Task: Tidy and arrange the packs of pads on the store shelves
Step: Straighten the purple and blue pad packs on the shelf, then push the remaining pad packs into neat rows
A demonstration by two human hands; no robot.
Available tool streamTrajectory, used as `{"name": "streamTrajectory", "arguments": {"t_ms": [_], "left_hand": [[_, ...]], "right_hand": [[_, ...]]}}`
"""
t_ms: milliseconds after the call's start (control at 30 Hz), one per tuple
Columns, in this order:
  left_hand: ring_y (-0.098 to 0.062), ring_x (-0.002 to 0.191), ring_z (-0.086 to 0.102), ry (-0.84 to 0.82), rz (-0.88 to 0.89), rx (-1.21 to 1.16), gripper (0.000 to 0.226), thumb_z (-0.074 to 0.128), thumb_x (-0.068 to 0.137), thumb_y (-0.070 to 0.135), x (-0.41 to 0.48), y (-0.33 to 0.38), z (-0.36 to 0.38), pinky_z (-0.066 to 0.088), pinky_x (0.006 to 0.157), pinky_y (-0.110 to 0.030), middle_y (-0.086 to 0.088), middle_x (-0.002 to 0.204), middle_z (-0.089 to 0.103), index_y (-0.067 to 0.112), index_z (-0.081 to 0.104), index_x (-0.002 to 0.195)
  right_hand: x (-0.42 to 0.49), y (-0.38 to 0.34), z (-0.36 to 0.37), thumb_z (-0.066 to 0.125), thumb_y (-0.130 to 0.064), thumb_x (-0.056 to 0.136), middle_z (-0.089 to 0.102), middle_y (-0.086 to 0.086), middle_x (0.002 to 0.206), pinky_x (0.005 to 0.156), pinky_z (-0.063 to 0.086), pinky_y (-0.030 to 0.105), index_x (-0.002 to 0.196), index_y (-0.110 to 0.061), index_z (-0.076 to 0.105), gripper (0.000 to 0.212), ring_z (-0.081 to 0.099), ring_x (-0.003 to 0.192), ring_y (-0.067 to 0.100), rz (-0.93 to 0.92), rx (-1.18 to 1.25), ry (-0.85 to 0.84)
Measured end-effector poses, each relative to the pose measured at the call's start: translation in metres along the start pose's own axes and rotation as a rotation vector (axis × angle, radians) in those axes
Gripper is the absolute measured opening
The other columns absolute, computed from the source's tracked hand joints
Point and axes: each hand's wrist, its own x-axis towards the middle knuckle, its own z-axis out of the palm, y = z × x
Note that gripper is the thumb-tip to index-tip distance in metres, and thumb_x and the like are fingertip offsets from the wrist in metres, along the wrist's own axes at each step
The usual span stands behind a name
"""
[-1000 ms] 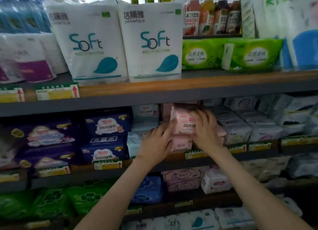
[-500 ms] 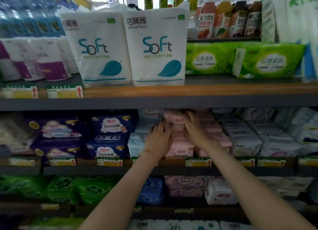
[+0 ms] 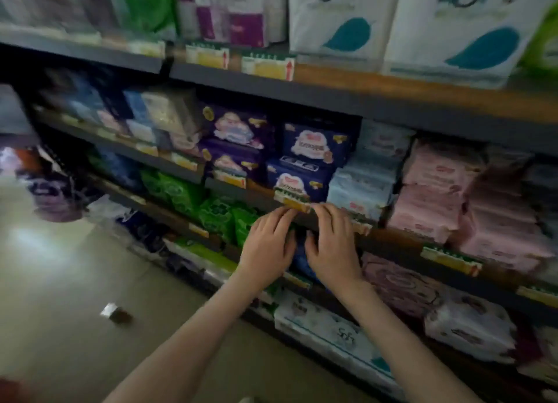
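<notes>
Glossy beige floor (image 3: 60, 282) lower left. Left hand (image 3: 267, 245) and right hand (image 3: 332, 248) side by side, fingers stretched out, tips on yellow price tag (image 3: 294, 202) at grey shelf edge (image 3: 392, 245), holding nothing. Behind it, soft plastic pad packs stacked: navy packs (image 3: 305, 176), pale blue packs (image 3: 362, 188), pink packs (image 3: 434, 191). Top shelf: white "Soft" bags (image 3: 341, 16).

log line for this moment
left hand open | right hand open | both at price tag below navy pack | holding nothing

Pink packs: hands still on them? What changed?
Both hands let go of the pink packs and moved left and down: left hand and right hand now lie with fingertips at the price tag on the shelf edge below the navy packs. Pink and navy stacks stayed put.
</notes>
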Motion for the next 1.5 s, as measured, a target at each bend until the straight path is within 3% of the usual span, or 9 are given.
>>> {"name": "streamTrajectory", "arguments": {"t_ms": [400, 467, 600, 767, 867, 933, 1033, 1367, 1500], "left_hand": [[-0.029, 0.087, 0.065, -0.066, -0.695, 0.332, 0.041, 0.042, 0.084, 0.022, -0.213, -0.289, -0.141, 0.054, 0.071, -0.035, -0.014, 0.111, 0.064, 0.002, 0.062, 0.114], [-0.029, 0.081, 0.066, -0.129, -0.707, 0.366, 0.043, 0.042, 0.081, 0.022, -0.228, -0.323, -0.157, 0.053, 0.066, -0.033, -0.014, 0.108, 0.065, 0.002, 0.064, 0.112], [-0.029, 0.081, 0.067, -0.272, -0.725, 0.43, 0.048, 0.04, 0.072, 0.024, -0.243, -0.407, -0.192, 0.053, 0.064, -0.03, -0.012, 0.102, 0.067, 0.004, 0.066, 0.107], [-0.028, 0.078, 0.067, -0.395, -0.832, 0.402, 0.05, 0.037, 0.069, 0.025, -0.253, -0.502, -0.205, 0.053, 0.061, -0.028, -0.012, 0.099, 0.068, 0.004, 0.067, 0.103], [-0.03, 0.082, 0.067, -0.435, -0.909, 0.4, 0.05, 0.038, 0.071, 0.024, -0.272, -0.565, -0.191, 0.054, 0.066, -0.031, -0.014, 0.1, 0.067, 0.002, 0.066, 0.105], [-0.031, 0.086, 0.067, -0.43, -0.966, 0.403, 0.042, 0.054, 0.071, 0.017, -0.285, -0.609, -0.177, 0.054, 0.069, -0.033, -0.016, 0.103, 0.066, 0.0, 0.065, 0.107], [-0.033, 0.09, 0.067, -0.394, -1.048, 0.393, 0.052, 0.077, 0.06, 0.007, -0.309, -0.678, -0.146, 0.055, 0.073, -0.037, -0.018, 0.106, 0.066, -0.002, 0.065, 0.11], [-0.034, 0.09, 0.066, -0.359, -1.256, 0.202, 0.048, 0.073, 0.063, 0.003, -0.464, -0.872, 0.057, 0.055, 0.075, -0.039, -0.021, 0.105, 0.066, -0.005, 0.064, 0.109], [-0.032, 0.111, 0.059, -0.357, -1.374, 0.12, 0.046, 0.063, 0.08, 0.008, -0.535, -0.912, 0.138, 0.049, 0.092, -0.038, -0.019, 0.124, 0.059, -0.002, 0.056, 0.124]], "right_hand": [[0.045, -0.279, 0.259, 0.071, -0.012, 0.076, 0.055, 0.017, 0.117, 0.092, 0.045, 0.043, 0.123, 0.001, 0.051, 0.053, 0.053, 0.107, 0.035, -0.334, 0.243, -0.524], [0.05, -0.312, 0.293, 0.075, -0.01, 0.07, 0.057, 0.019, 0.112, 0.086, 0.05, 0.044, 0.121, 0.002, 0.052, 0.057, 0.056, 0.1, 0.036, -0.372, 0.246, -0.587], [0.067, -0.385, 0.363, 0.066, -0.014, 0.082, 0.049, 0.015, 0.126, 0.098, 0.042, 0.04, 0.132, -0.002, 0.043, 0.056, 0.046, 0.116, 0.031, -0.407, 0.249, -0.677], [0.094, -0.428, 0.454, 0.061, -0.016, 0.085, 0.046, 0.012, 0.129, 0.1, 0.038, 0.035, 0.136, -0.004, 0.037, 0.057, 0.043, 0.117, 0.027, -0.446, 0.212, -0.783], [0.106, -0.44, 0.524, 0.058, -0.02, 0.089, 0.041, 0.007, 0.134, 0.102, 0.035, 0.03, 0.14, -0.009, 0.032, 0.058, 0.039, 0.122, 0.021, -0.454, 0.182, -0.887], [0.111, -0.448, 0.579, 0.057, -0.021, 0.09, 0.039, 0.005, 0.136, 0.104, 0.033, 0.029, 0.141, -0.01, 0.029, 0.06, 0.038, 0.123, 0.018, -0.477, 0.164, -0.96], [0.111, -0.459, 0.667, 0.056, -0.019, 0.09, 0.036, 0.003, 0.138, 0.105, 0.031, 0.029, 0.143, -0.012, 0.025, 0.062, 0.036, 0.125, 0.017, -0.502, 0.141, -1.085], [-0.039, -0.44, 0.984, 0.054, -0.013, 0.089, 0.023, 0.002, 0.151, 0.112, 0.021, 0.032, 0.148, -0.017, 0.015, 0.07, 0.021, 0.139, 0.018, -0.601, 0.019, -1.403], [-0.123, -0.421, 1.101, 0.051, 0.003, 0.084, 0.006, 0.004, 0.158, 0.117, 0.006, 0.038, 0.15, -0.017, 0.003, 0.084, 0.004, 0.145, 0.022, -0.77, -0.125, -1.441]]}}
